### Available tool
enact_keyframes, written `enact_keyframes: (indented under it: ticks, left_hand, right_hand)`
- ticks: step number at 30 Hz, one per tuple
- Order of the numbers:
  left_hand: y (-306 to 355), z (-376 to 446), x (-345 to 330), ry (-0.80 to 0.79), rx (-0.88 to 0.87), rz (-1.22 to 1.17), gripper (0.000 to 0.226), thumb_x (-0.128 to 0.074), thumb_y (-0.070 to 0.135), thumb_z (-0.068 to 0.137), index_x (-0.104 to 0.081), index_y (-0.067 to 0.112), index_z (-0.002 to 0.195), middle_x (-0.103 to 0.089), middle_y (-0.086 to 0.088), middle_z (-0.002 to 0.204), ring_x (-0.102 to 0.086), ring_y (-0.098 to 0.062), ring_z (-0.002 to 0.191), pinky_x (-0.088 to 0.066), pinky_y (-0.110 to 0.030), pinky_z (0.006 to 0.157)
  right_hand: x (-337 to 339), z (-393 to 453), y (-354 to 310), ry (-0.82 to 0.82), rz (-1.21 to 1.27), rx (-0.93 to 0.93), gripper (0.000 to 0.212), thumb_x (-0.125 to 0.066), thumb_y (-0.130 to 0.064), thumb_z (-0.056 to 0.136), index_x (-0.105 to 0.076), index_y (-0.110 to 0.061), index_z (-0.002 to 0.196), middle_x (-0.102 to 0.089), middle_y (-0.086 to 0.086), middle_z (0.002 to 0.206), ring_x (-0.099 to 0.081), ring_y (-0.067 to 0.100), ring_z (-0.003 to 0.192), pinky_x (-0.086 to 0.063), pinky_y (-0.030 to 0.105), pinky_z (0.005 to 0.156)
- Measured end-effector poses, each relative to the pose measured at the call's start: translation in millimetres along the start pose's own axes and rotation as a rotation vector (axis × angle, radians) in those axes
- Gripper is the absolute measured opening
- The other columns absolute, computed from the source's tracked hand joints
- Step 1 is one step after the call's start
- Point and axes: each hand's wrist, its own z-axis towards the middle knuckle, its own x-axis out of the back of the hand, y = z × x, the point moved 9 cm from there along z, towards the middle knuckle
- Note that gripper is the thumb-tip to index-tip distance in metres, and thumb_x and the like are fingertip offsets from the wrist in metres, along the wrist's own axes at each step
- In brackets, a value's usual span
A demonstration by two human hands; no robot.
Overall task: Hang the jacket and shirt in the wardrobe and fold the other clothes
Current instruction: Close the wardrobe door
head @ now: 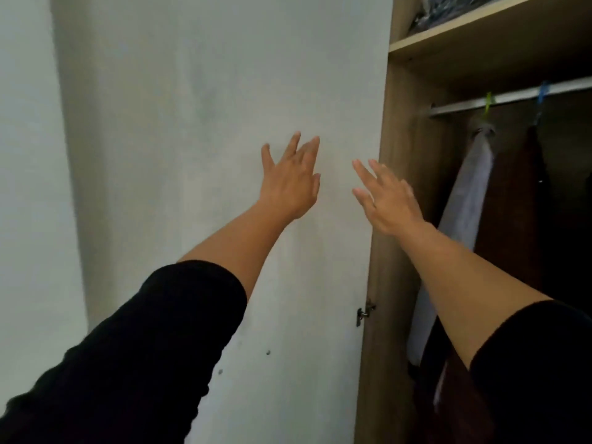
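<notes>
Wardrobe stands open at right; a grey garment and a dark brown one hang from its rail. Left hand and right hand, fingers spread, hold nothing, raised before the white door. Garment bottoms are hidden.

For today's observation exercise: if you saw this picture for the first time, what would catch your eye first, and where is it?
First come the two bare hands in the middle, the left hand and the right hand, both with fingers spread, reaching toward the pale open wardrobe door. To the right, inside the wardrobe, a grey garment and a dark reddish-brown one hang from a rail on a green and a blue hanger.
</notes>
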Motion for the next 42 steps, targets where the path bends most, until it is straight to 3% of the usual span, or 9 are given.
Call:
enact_keyframes:
  ticks: [8,11,14,16,20,25,31,35,42]
  left_hand:
    - [-128,-46,59,0.036,0.228,0.214,0.065,-0.033,0.035,0.099,0.000,0.015,0.151,0.009,-0.006,0.159,0.013,-0.022,0.146,-0.004,-0.064,0.110]
    - [-160,-57,65,-0.002,0.366,0.158,0.079,-0.043,0.042,0.095,0.009,0.018,0.150,0.011,-0.009,0.159,0.012,-0.025,0.146,-0.005,-0.063,0.110]
    - [-173,-60,54,-0.096,0.481,-0.006,0.086,-0.048,0.043,0.093,0.012,0.017,0.149,-0.023,-0.011,0.154,-0.019,-0.026,0.144,-0.013,-0.058,0.111]
    - [-177,-62,48,-0.124,0.542,-0.114,0.073,-0.052,0.037,0.093,-0.009,0.017,0.149,-0.051,-0.009,0.133,-0.046,-0.029,0.125,-0.026,-0.049,0.105]
    - [-181,-72,51,-0.119,0.587,-0.153,0.043,-0.055,0.033,0.092,-0.041,0.017,0.130,-0.061,-0.006,0.120,-0.050,-0.028,0.115,-0.031,-0.039,0.092]
    - [-156,-84,76,-0.102,0.562,-0.185,0.037,-0.058,0.032,0.090,-0.048,0.016,0.122,-0.063,-0.003,0.117,-0.051,-0.026,0.113,-0.033,-0.038,0.090]
    - [-94,-106,122,-0.058,0.520,-0.244,0.042,-0.061,0.030,0.089,-0.048,0.019,0.128,-0.062,0.003,0.122,-0.049,-0.025,0.118,-0.035,-0.038,0.094]
    - [-32,-117,150,0.008,0.470,-0.330,0.039,-0.062,0.032,0.088,-0.051,0.024,0.125,-0.064,0.009,0.120,-0.048,-0.021,0.120,-0.032,-0.036,0.094]
    - [86,-115,177,0.039,0.314,-0.416,0.039,-0.061,0.039,0.085,-0.053,0.035,0.123,-0.067,0.013,0.113,-0.056,-0.020,0.113,-0.033,-0.037,0.096]
  right_hand:
    - [-60,-25,-140,-0.139,0.142,0.230,0.053,-0.024,-0.048,0.099,-0.004,-0.043,0.148,-0.002,-0.006,0.160,-0.002,0.014,0.147,-0.008,0.045,0.117]
    - [-73,-41,-178,-0.072,0.120,0.338,0.055,-0.024,-0.053,0.094,-0.017,-0.040,0.147,-0.012,0.000,0.159,-0.016,0.020,0.146,-0.022,0.050,0.112]
    - [-88,-60,-206,-0.028,0.058,0.450,0.053,-0.030,-0.049,0.091,-0.037,-0.036,0.141,-0.031,0.005,0.153,-0.036,0.027,0.138,-0.039,0.054,0.100]
    - [-101,-74,-221,-0.019,-0.014,0.541,0.051,-0.034,-0.045,0.089,-0.041,-0.038,0.139,-0.033,0.004,0.153,-0.036,0.027,0.138,-0.039,0.056,0.099]
    - [-118,-105,-235,0.015,-0.065,0.664,0.053,-0.060,-0.039,0.083,-0.048,-0.040,0.134,-0.033,0.002,0.153,-0.034,0.029,0.139,-0.036,0.058,0.101]
    - [-99,-136,-230,0.046,-0.117,0.718,0.048,-0.037,-0.038,0.089,-0.043,-0.041,0.136,-0.031,0.003,0.154,-0.031,0.029,0.140,-0.033,0.057,0.104]
    - [-38,-186,-194,0.120,-0.134,0.776,0.052,-0.054,-0.035,0.087,-0.044,-0.038,0.138,-0.027,0.004,0.155,-0.026,0.032,0.142,-0.030,0.059,0.105]
    - [-1,-233,-150,0.162,-0.209,0.790,0.054,-0.040,-0.034,0.090,-0.038,-0.028,0.143,-0.023,-0.001,0.157,-0.014,0.028,0.144,-0.027,0.056,0.109]
    - [53,-286,-52,0.085,-0.297,0.706,0.060,-0.047,-0.038,0.090,-0.031,-0.026,0.147,-0.018,-0.002,0.158,-0.017,0.029,0.145,-0.024,0.059,0.111]
